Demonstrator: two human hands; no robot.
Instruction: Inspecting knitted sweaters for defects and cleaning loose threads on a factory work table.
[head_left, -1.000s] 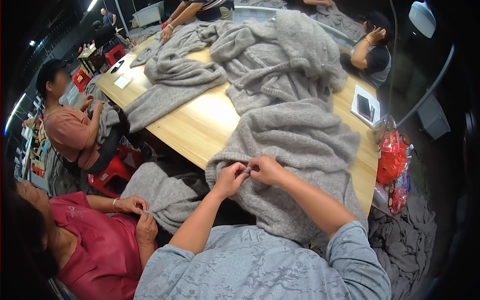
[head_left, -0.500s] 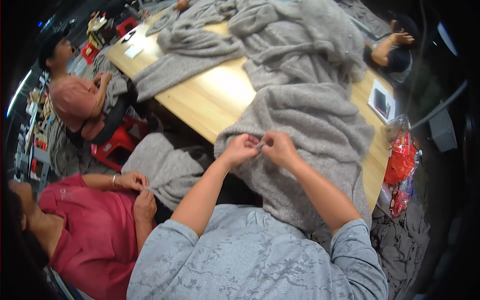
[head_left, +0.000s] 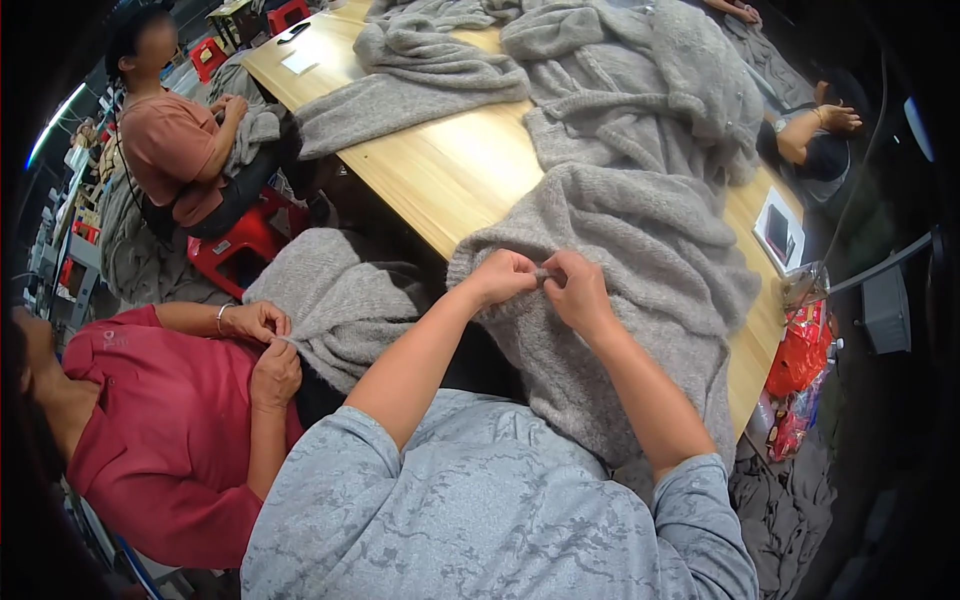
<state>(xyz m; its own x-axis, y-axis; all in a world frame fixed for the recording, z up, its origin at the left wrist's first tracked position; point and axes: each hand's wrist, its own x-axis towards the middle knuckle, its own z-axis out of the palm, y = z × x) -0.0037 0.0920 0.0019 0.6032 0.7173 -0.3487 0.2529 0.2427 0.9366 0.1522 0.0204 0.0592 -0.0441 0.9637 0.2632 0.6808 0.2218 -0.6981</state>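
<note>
A grey knitted garment (head_left: pixel 640 260) spreads over the near end of the table and hangs down over its edge onto my lap. My left hand (head_left: pixel 503 277) pinches a bit of its knit between thumb and fingers. Close beside it, my right hand (head_left: pixel 577 285) pinches the same small piece, fingertips almost meeting the left ones. Whether a thread or a tiny tool sits between the fingertips is too small to tell. The rest of the fabric lies in loose folds past both hands.
More grey knits (head_left: pixel 620 70) are heaped along the wooden table (head_left: pixel 440 150). A phone (head_left: pixel 778 232) lies on white paper at the right edge, above a red plastic bag (head_left: pixel 797 350). A co-worker in a red shirt (head_left: pixel 170 420) sits close on my left; another sits beyond on a red stool (head_left: pixel 235 245).
The whole view has shifted a little, moving the table rightward in the picture. Both my hands keep pinching the knit close together, with the fingers slightly repositioned.
</note>
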